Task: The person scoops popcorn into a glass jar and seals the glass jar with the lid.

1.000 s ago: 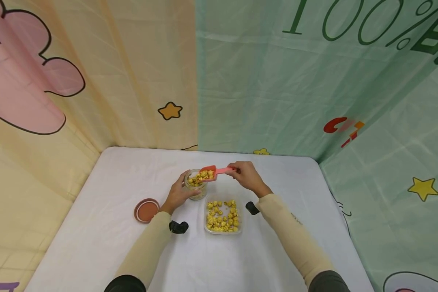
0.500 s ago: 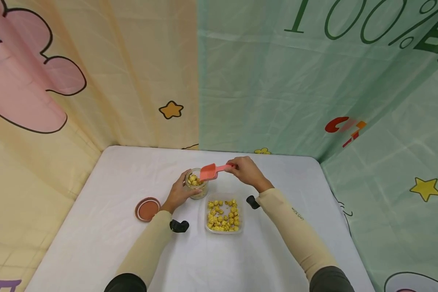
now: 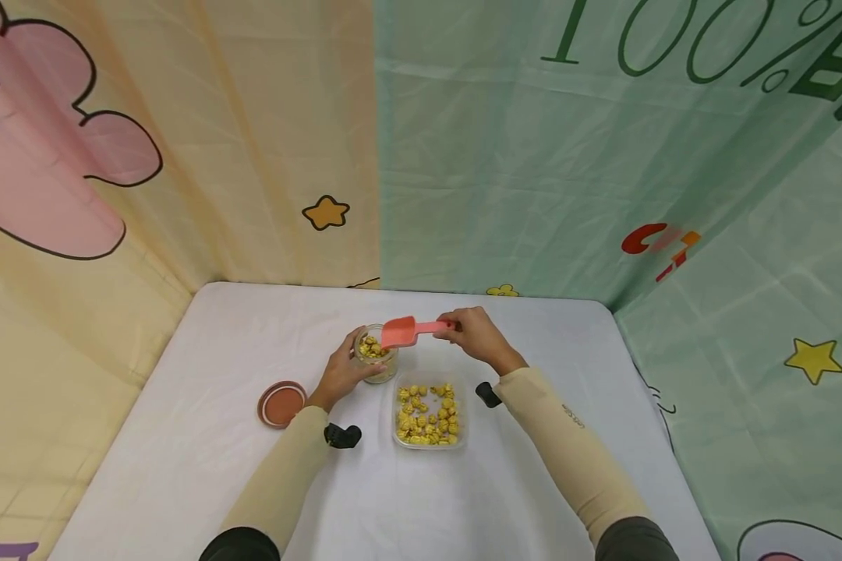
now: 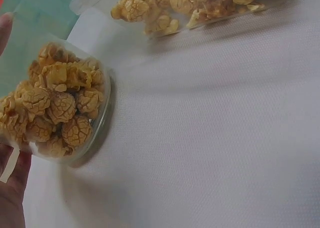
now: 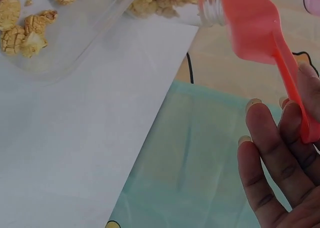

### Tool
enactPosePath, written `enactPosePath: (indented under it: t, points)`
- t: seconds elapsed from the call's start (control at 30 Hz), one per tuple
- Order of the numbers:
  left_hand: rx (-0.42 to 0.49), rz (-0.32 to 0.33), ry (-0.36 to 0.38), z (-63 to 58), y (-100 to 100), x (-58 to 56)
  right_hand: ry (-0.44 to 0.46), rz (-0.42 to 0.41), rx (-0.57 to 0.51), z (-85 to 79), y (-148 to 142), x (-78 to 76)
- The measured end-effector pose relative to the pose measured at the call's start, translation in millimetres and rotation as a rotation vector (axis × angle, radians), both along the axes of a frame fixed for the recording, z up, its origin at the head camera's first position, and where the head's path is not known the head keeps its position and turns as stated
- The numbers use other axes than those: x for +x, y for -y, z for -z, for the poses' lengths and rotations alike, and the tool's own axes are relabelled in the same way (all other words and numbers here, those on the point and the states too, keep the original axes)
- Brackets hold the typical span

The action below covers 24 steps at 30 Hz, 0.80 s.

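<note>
A clear jar point(image 4: 75, 160) of caramel popcorn point(image 4: 62, 105) stands on the table, its mouth uncovered. My left hand point(image 3: 342, 375) grips the jar from its left side, thumb toward the front. With my right hand point(image 3: 473, 336) I pinch the handle of a pink scoop point(image 3: 400, 332). The scoop's blade is tipped over the jar's mouth and looks empty; in the right wrist view the scoop point(image 5: 255, 25) lies right at the threaded rim. Nearer to me sits a clear plastic container point(image 3: 429, 447) with popcorn pieces point(image 3: 421, 427) spread over its bottom.
A round reddish-brown lid point(image 3: 282, 404) lies on the white table point(image 3: 203, 460), left of my left hand. Printed curtains point(image 3: 491, 171) hang behind and beside the table. Black wrist cameras point(image 3: 344, 436) sit on both forearms.
The scoop held popcorn a second ago; it has turned over and its load has gone into the jar. My left hand keeps its hold, and the container stays in place.
</note>
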<state>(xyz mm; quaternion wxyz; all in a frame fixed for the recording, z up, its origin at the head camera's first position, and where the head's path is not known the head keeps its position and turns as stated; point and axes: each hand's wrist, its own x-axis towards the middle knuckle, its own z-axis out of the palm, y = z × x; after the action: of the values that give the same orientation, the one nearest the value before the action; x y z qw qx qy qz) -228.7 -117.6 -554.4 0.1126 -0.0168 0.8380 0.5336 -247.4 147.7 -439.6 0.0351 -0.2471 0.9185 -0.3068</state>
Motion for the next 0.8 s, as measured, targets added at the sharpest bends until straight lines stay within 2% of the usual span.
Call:
enactPosePath:
  t: [0.13, 0.3, 0.5, 0.8]
  points:
    - [-0.007, -0.001, -0.008, -0.7, 0, 0.3, 0.037, 0.025, 0.009, 6.8, -2, 2.7]
    - [-0.015, 0.003, -0.012, -3.6, 0, 1.7, 0.031, 0.042, -0.001, 15.4, -5, 6.6]
    - [-0.020, 0.003, -0.006, -5.6, -1, 3.0, 0.007, 0.075, -0.065, 25.7, -7, 12.0]
    - [-0.027, 0.010, -0.013, -3.4, 1, 6.1, 0.018, 0.169, -0.196, 41.0, -10, 21.6]
